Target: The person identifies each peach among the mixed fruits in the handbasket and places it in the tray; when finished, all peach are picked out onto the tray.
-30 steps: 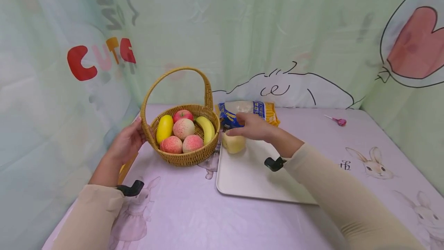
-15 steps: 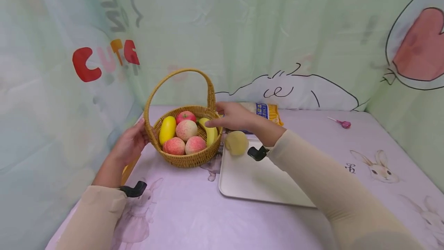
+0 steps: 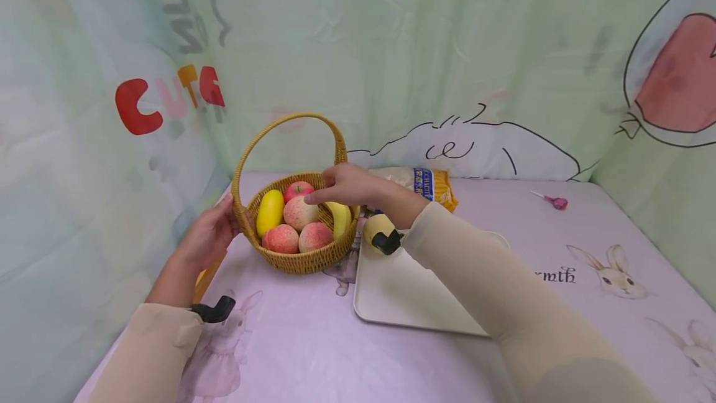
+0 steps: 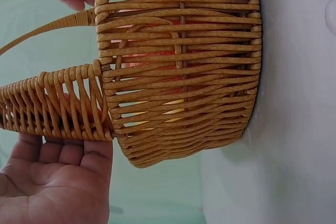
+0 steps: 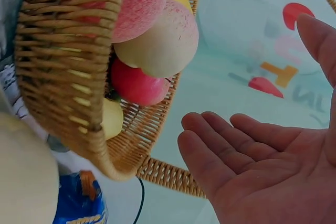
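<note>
A woven basket [image 3: 304, 260] with a tall arched handle stands on the table at centre-left. In it lie several pieces of fruit: a yellow oblong fruit [image 3: 271, 212], a red apple [image 3: 298, 189], peaches [image 3: 316, 237] and a banana [image 3: 341, 219]. My left hand [image 3: 209, 229] touches the handle's left base; in the left wrist view its fingers reach behind the weave. My right hand [image 3: 352, 185] hovers over the basket's right side, holding nothing. In the right wrist view its fingers [image 5: 202, 156] are extended, apart from the fruit.
A pale round fruit [image 3: 376, 227] sits on the white tray's [image 3: 419, 297] left end, partly hidden by the right wrist. Behind it lies a blue and orange food packet [image 3: 439, 188]. A lollipop [image 3: 557, 203] lies at the far right. Printed curtains enclose the table.
My right hand has moved left, from above the pale fruit and packet to over the basket. My left hand stays at the handle, and the basket's fruit looks the same.
</note>
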Motion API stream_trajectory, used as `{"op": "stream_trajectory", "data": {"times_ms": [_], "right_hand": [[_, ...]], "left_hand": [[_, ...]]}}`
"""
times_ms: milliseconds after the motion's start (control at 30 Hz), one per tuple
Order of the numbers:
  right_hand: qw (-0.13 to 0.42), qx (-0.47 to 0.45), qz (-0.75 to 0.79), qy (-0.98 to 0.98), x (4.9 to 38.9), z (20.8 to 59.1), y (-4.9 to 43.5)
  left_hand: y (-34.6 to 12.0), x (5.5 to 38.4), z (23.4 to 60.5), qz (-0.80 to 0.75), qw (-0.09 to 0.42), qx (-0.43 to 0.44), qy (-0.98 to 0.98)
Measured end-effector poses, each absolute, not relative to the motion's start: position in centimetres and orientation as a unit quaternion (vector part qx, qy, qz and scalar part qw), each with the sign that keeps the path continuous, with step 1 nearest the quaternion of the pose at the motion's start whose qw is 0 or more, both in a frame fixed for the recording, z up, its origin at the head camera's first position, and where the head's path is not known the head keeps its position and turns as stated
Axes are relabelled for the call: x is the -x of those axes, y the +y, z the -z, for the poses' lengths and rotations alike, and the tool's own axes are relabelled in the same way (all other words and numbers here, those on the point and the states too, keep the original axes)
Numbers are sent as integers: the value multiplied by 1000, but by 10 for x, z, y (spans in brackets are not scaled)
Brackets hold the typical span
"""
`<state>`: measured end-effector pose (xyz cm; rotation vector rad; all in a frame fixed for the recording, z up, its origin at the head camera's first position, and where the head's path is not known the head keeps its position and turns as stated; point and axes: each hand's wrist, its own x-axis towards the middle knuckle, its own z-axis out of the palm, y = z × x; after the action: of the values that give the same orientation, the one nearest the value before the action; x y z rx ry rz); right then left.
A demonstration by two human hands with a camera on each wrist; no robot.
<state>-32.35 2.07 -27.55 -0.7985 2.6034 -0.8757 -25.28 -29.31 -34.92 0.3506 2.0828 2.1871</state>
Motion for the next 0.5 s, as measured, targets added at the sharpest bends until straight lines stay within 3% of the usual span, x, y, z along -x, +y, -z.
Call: {"op": "stream_trajectory", "data": {"times_ms": [200, 500], "right_hand": [[142, 286, 290, 902, 333, 279, 3], [194, 239, 278, 910, 349, 290, -22]], "left_hand": [[-296, 254, 350, -717, 48, -138, 681], [-295, 252, 350, -723, 51, -127, 678]]}}
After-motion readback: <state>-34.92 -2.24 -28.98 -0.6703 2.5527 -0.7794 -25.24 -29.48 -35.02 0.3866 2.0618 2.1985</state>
